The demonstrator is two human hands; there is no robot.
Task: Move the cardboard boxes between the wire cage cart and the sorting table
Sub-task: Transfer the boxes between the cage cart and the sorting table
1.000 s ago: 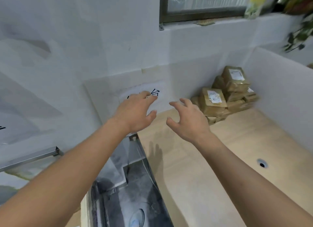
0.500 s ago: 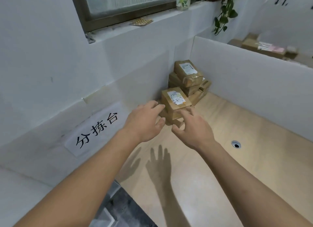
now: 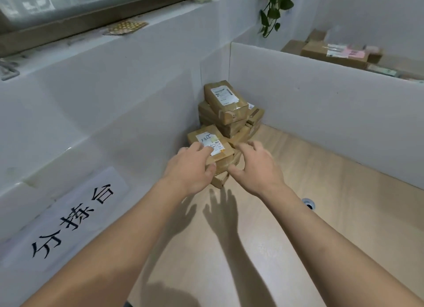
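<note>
The sorting table [image 3: 332,226] has a pale wood top, and the cardboard boxes sit in its far corner, where the white side wall [image 3: 114,114] meets a white partition [image 3: 332,109]. The pile of cardboard boxes [image 3: 229,121] leans into that corner, its top parcel [image 3: 226,100] tilted and bearing a white shipping label. In front of it a smaller stack carries the front box [image 3: 218,146], whose label has handwriting on it. The left hand [image 3: 191,170] holds this front box at its near left corner, with the fingers laid over the top onto the label and the thumb against the near face. The right hand [image 3: 257,166] is unclenched, with fingers spread and bent, just beside the box's right side; whether it touches the cardboard cannot be told. Both forearms cast shadows on the wood. A round cable hole [image 3: 308,203] lies in the tabletop to the right. A paper sign [image 3: 66,222] with black Chinese characters is stuck on the side wall. A blister pack [image 3: 125,28] lies on the windowsill [image 3: 68,43], a trailing plant [image 3: 274,10] hangs near the corner, and more parcels [image 3: 335,54] lie beyond the partition.
</note>
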